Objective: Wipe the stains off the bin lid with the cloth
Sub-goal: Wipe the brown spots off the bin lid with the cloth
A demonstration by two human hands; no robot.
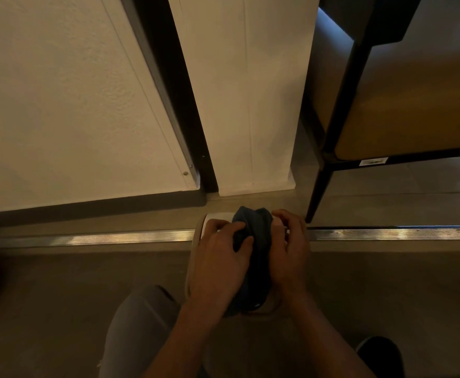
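1. Your left hand (218, 257) sits just below the middle of the frame, with its fingers curled over the left side of the cloth (253, 241) and the thumb pressed into the fabric, so it grips the cloth.
2. Your right hand (290, 252) lies just right of it, fingers bent round the cloth's right edge; it holds the cloth too, though the fingertips are partly hidden in the folds.
3. The cloth is dark blue and bunched into a tall wad between both hands, running from just above your knuckles down to your wrists.
4. The lid (200, 227) is pale and rounded, directly under the cloth and your hands. Only its left rim and top left corner show; the rest is covered, and stains cannot be made out in this dim light.
5. Both forearms come up from the bottom centre of the frame and meet at the lid.
6. Your knee (138, 323), in grey trousers, is at the lower left of the hands, and a dark shoe (381, 356) is at the lower right corner.
7. A metal strip (114, 237) crosses the floor from left to right, passing behind the lid.
8. White panels (59, 105) with a dark gap between them fill the upper left and centre.
9. A chair (414, 118) with black legs and a tan seat stands at the upper right, its front leg ending just beside your right hand.
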